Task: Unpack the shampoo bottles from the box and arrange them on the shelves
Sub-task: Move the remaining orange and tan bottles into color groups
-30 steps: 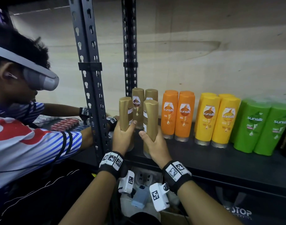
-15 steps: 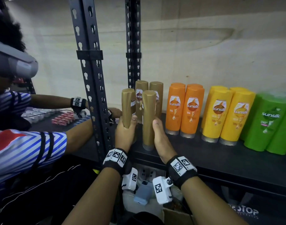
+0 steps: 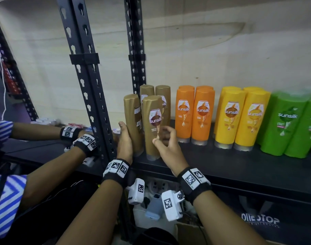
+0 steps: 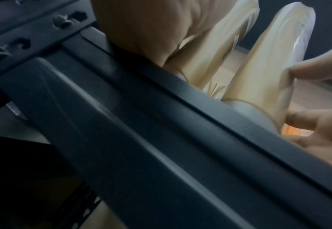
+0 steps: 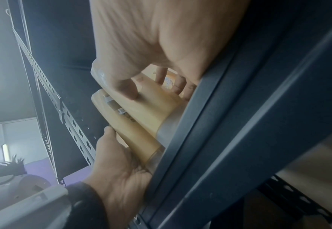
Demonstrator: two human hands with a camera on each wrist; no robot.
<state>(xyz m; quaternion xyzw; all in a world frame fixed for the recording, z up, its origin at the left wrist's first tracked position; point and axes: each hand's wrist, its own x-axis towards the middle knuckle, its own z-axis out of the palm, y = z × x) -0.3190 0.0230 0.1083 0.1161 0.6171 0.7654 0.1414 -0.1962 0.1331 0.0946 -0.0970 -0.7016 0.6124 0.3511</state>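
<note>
Four gold shampoo bottles [image 3: 152,126] stand upright, caps down, in two rows at the black shelf's [image 3: 239,167] left end.

Left of frame: second person [image 3: 8,195] in blue-white striped shirt, tagged wristbands [image 3: 86,142], reaching behind black slotted upright [image 3: 87,89]. Small red packs [image 3: 75,125] beyond. Lower right: black bag [image 3: 260,221] with white print.

Rightmost green bottle [image 3: 310,128] is cut off by the frame edge.
</note>
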